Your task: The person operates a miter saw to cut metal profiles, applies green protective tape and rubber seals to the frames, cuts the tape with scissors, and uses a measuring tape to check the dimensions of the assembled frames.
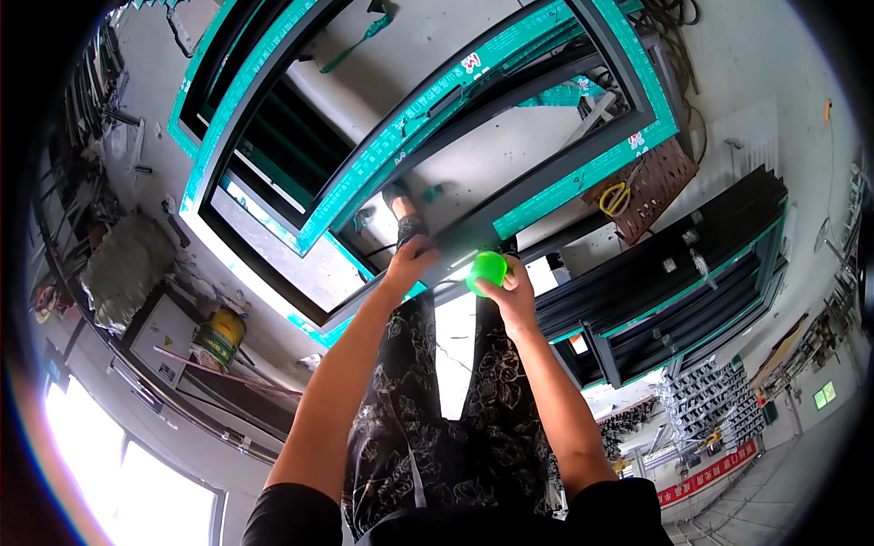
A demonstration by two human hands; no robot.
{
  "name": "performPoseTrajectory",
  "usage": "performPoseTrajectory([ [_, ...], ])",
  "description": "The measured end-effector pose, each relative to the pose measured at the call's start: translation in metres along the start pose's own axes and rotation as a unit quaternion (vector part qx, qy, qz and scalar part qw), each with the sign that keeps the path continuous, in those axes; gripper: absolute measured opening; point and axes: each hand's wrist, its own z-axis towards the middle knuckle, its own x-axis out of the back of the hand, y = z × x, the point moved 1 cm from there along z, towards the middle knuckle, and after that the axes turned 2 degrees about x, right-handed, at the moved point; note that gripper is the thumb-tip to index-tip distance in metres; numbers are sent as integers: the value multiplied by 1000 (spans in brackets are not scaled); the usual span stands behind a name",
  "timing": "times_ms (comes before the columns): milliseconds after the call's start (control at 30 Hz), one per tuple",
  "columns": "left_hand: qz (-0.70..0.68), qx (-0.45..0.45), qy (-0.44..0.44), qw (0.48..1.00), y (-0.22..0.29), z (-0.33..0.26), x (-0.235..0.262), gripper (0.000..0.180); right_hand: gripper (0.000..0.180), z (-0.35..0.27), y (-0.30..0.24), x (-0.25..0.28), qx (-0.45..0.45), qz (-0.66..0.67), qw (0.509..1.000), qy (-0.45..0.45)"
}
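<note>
- Green and round, a small knob-like tool sits clenched in the right hand, pressed against the frame's edge.
- Left hand lies flat on the dark frame, fingers spread, holding nothing.
- Teal protective film lines the frame, which lies over a second frame on the concrete floor.
- Dark profiles are stacked to the right; a can stands at left, near bright windows.
</note>
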Motion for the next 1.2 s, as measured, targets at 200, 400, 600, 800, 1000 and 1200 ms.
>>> performPoseTrajectory([
  [200, -77, 68, -135, 985, 22, -9, 12, 32, 52, -1, 14, -24, -181, 123, 974, -62],
  [400, 10, 61, -210, 976, 34, -4, 22, 37, 59, -2, 34, -49, 86, -200, 976, 26],
  [600, 44, 21, -197, 979, 9, 13, 22, 26, 61, -5, 22, -56, 199, -351, 915, 25],
  [800, 125, -1, -130, 983, -4, 16, 20, 20, 53, -22, 32, -50, -5, -211, 977, 3],
  [1000, 111, -101, 2, 989, -33, 21, 27, 16, 46, -43, 71, -48, -428, 422, 797, 53],
  [1200, 191, -48, 30, 980, -36, 48, 35, 15, 39, -35, 113, -69, -489, 451, 738, 114],
])
